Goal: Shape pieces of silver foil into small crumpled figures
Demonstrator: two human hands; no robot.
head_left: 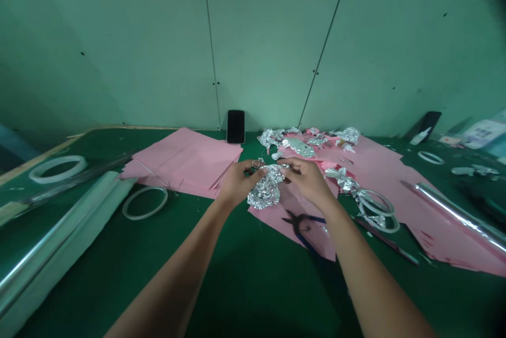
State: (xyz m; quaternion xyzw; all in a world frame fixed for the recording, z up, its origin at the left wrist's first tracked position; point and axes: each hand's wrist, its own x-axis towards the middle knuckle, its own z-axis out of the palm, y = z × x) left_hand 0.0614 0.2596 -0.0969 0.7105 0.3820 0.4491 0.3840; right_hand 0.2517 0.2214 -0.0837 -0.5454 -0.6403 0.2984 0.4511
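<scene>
A crumpled piece of aluminium foil (265, 190) is held between both hands over the middle of the green table. My left hand (237, 181) pinches its upper left edge, and a ring shows on one finger. With thumb and fingers closed, my right hand (306, 177) grips the foil's upper right edge. Pliers with blue handles (297, 223) lie open on a pink sheet (272, 218) just below the right hand. Beyond the hands, several crumpled foil pieces (297, 145) lie among pink paper scraps.
A pink paper stack (185, 158) lies left, with a white ring (145, 203) before it. A phone (236, 126) leans on the green wall. Foil rolls lie at left (55, 238) and right (462, 216). White rings (377, 209) and a dark slim tool (389, 242) are right of the hands.
</scene>
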